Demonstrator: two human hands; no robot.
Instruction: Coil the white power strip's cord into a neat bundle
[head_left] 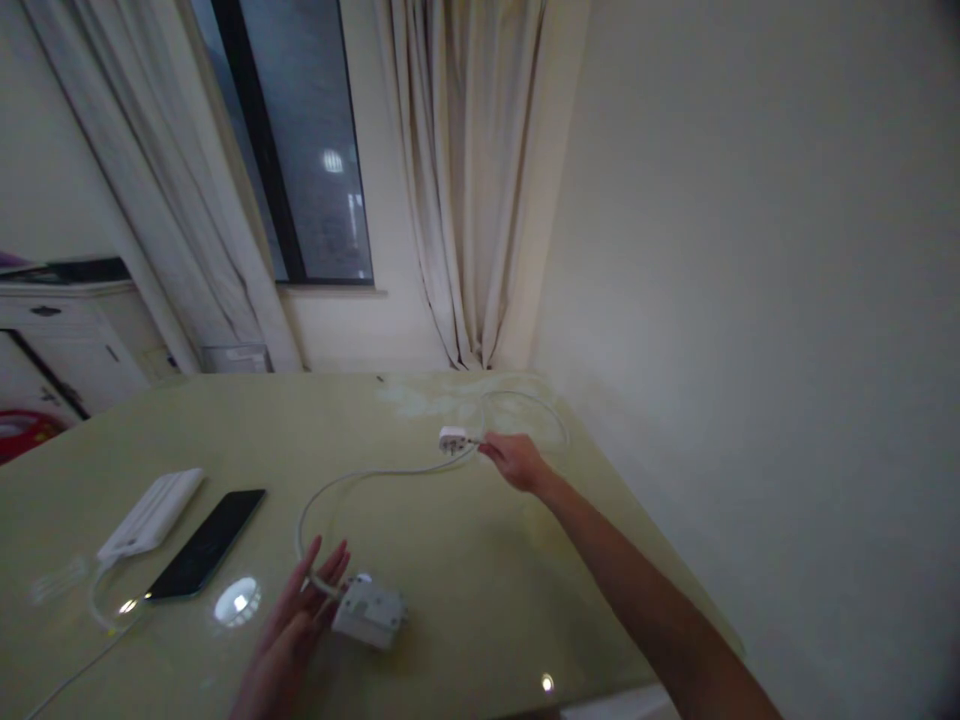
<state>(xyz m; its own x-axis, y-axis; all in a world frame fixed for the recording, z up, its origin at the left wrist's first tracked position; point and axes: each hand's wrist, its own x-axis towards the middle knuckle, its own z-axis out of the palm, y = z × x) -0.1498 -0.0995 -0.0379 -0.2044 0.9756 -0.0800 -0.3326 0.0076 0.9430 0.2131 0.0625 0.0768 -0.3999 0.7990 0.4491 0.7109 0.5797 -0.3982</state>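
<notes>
A white extension socket block (369, 612) sits near the table's front, tilted, with its cord running out from its left end. My left hand (294, 622) is right beside it, fingers stretched and apart. The cord crosses these fingers close to the block. From there the white cord (375, 472) curves across the tabletop to my right hand (514, 460). That hand is closed, pinching the cord just behind the white plug (452, 440), whose pins show. Beyond the right hand the cord makes a loose loop on the table.
On the left of the green-topped table (450, 540) lie a black phone (208, 543) and a white power bank (152, 512), with a white cable (94, 655) by the phone. A wall (750, 300) borders the right side. Curtains (472, 180) and a window (307, 140) stand behind.
</notes>
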